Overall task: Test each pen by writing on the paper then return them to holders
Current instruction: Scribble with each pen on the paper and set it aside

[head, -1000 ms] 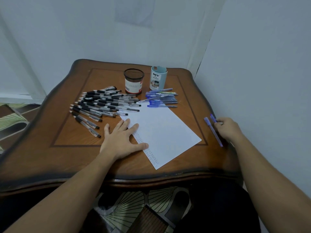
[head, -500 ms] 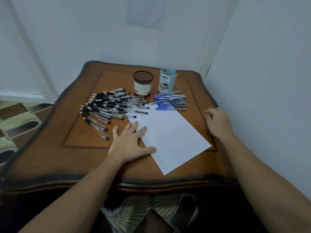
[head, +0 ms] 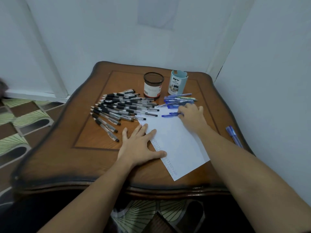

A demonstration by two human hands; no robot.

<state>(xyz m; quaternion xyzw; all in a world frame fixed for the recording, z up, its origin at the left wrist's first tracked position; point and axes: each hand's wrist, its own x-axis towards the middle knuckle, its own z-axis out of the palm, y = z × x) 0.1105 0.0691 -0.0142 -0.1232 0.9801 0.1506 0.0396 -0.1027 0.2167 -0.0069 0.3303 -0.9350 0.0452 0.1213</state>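
Note:
A white sheet of paper (head: 175,142) lies on the wooden table (head: 94,158). My left hand (head: 139,145) rests flat on the paper's left edge, fingers spread. My right hand (head: 191,116) reaches over the paper's far corner, its fingertips on a blue pen (head: 170,114) at the near edge of the blue pen pile (head: 179,100). Whether the fingers grip that pen cannot be told. Several black pens (head: 121,108) lie fanned out to the left. A dark mesh holder (head: 153,87) and a light blue holder (head: 177,84) stand empty at the back.
Two blue pens (head: 234,136) lie by the table's right edge, close to the wall. The table stands in a corner, with walls behind and to the right. Patterned floor shows at the left and below the front edge.
My right hand let go of the two blue pens at the right edge and moved left and forward to the blue pen pile. My left hand stayed on the paper.

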